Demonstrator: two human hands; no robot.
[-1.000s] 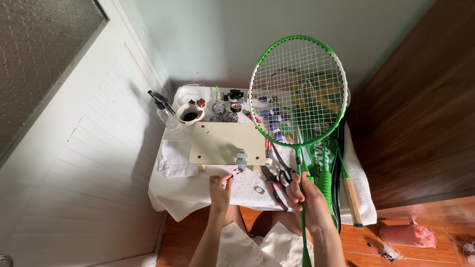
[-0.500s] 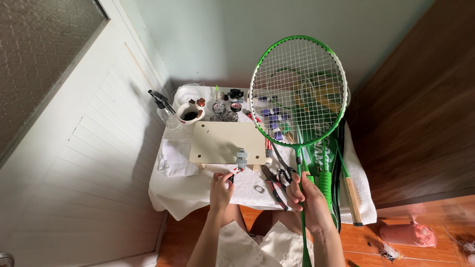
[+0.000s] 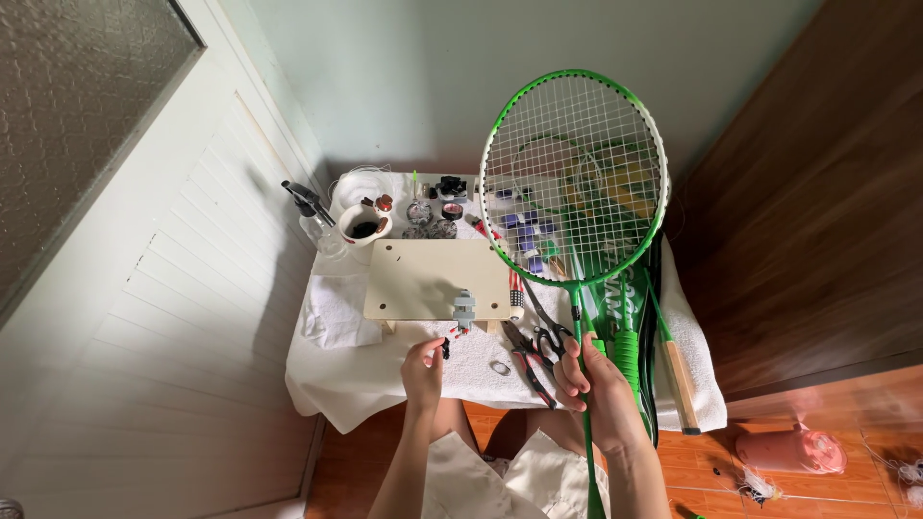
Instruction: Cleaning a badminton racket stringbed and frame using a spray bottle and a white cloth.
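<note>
Right hand (image 3: 591, 380): grip clamped on green racket (image 3: 574, 183) shaft, head upright above tabletop (image 3: 385, 370).
Left hand (image 3: 424, 363): grip pinched on small black clip (image 3: 445, 348), just below clamp (image 3: 463, 309) on beige board (image 3: 423, 279).

1. A pale green wall (image 3: 461, 77) rises behind the small surface (image 3: 365, 384) (draped in white cloth).
2. A white panelled door (image 3: 144, 317) with frosted glass (image 3: 67, 125) stands left.
3. Dark wooden panelling (image 3: 817, 211) stands right.
4. Reddish wooden floor (image 3: 827, 490) lies below, softly daylit.
</note>
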